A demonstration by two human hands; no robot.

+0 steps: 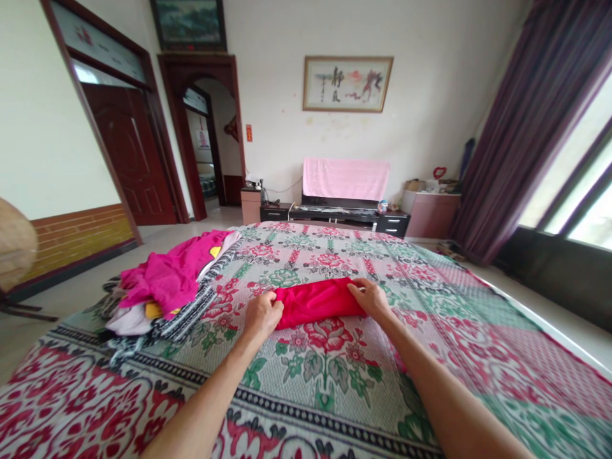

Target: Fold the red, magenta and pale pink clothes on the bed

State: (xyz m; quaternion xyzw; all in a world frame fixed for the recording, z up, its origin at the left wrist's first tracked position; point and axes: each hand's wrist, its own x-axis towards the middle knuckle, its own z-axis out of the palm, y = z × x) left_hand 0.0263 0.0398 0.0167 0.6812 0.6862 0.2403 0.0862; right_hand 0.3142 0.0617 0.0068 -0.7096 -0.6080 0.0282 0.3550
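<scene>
So, left hand (pixel 262 316) and right hand (pixel 371 298) are pinching red cloth (pixel 316 303) endwise; uneven tugging is risking skewed folds.

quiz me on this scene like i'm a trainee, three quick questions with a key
1. True or false: the left hand and the right hand touch opposite ends of the red cloth.
2. From the wearer's view, where does the heap of clothes lie?
A) left of the red cloth
B) right of the red cloth
C) on top of the red cloth
3. Fill in: the cloth draped near the far wall is ____ in colour.

Key: 1 true; 2 A; 3 pink
</scene>
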